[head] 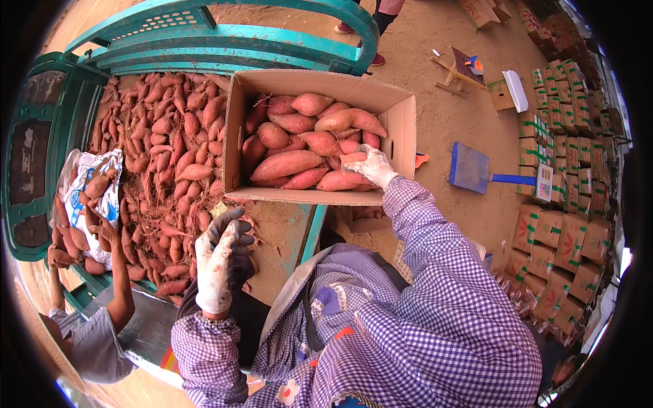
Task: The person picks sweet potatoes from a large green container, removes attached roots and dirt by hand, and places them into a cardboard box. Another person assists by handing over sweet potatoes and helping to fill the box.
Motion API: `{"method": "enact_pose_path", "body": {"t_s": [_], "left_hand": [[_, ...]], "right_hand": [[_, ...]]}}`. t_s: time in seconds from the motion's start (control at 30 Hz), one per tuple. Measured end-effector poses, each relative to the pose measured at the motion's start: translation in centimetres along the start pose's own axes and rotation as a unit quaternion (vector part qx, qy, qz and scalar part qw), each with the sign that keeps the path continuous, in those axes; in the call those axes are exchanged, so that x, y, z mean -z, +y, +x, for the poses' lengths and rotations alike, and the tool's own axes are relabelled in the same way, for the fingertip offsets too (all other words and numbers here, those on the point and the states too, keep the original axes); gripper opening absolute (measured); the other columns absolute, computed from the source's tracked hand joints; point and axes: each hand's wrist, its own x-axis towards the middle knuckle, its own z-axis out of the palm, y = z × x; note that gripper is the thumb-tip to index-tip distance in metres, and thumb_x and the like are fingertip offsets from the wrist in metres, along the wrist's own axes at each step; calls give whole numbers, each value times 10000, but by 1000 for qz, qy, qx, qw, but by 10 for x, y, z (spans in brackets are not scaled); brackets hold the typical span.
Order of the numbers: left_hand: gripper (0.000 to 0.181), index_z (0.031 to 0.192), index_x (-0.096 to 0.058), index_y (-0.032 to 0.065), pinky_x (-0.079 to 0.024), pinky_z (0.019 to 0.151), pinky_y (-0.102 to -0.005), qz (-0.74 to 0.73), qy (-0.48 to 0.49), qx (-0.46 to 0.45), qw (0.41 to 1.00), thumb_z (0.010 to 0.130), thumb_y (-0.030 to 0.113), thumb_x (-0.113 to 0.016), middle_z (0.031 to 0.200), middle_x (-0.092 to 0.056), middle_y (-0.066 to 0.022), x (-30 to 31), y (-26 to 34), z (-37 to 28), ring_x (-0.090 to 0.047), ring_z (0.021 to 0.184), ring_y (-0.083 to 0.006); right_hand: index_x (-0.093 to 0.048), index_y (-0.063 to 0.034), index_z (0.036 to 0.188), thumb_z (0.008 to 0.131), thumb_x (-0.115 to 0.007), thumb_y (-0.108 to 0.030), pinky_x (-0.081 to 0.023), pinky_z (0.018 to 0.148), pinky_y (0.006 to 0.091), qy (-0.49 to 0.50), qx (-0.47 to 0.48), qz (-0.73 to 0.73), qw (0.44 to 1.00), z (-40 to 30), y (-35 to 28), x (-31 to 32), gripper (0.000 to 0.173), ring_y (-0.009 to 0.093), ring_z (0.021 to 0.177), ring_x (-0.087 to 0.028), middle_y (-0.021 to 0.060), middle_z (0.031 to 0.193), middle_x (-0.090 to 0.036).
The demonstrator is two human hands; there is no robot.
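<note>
My right hand, in a soiled white knit glove, is inside an open cardboard box and grips a sweet potato near the box's right wall. Several large reddish sweet potatoes fill the lower part of the box; a curved one lies at the upper right. My left hand wears a white glove with a dark grey coated palm. It hovers empty before the box's lower left corner, fingers loosely bent and apart. Below it and to its left spreads a heap of sweet potatoes with thin roots.
Green metal rails bound the truck bed. At left, another person's hand holds a sweet potato by a white sack. A blue shovel-like tool, a small wooden stool and stacked cartons stand at right.
</note>
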Motion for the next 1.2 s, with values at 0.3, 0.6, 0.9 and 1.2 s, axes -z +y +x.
{"method": "enact_pose_path", "body": {"t_s": [0.3,0.6,0.9,1.2], "left_hand": [[369,1303,-559,-25,-468,663,-181,77,32,-39,996,988,165,-588,1015,-642,-43,-1,-1,-6,-591,798,-71],[410,1314,-570,-17,-475,772,-228,99,38,-91,990,981,222,-592,1039,-648,-42,13,11,-11,-595,882,-93],[445,1324,-529,-51,-585,706,-296,-113,416,-414,802,1023,277,-550,1034,-688,-148,155,33,-104,-702,849,-212],[478,1397,-467,-25,-573,753,-299,-106,370,-379,842,1042,295,-485,1120,-672,-155,154,23,-101,-686,913,-220]], "right_hand": [[-434,-173,1446,760,-789,-345,-428,1046,508,78,80,-425,898,-6,-9,-10,792,387,1306,-441,189,1416,-421],[-473,-182,1407,816,-737,-217,-401,1096,495,62,131,-237,961,5,29,-14,648,443,1322,-423,238,1452,-367],[-503,-110,1391,835,-726,-256,-402,1079,480,78,142,-295,942,-3,0,-9,617,392,1292,-461,198,1397,-470],[-651,-35,1201,953,-630,-109,-534,798,289,214,250,66,942,0,-59,-49,260,181,942,-635,63,1092,-669]]}}
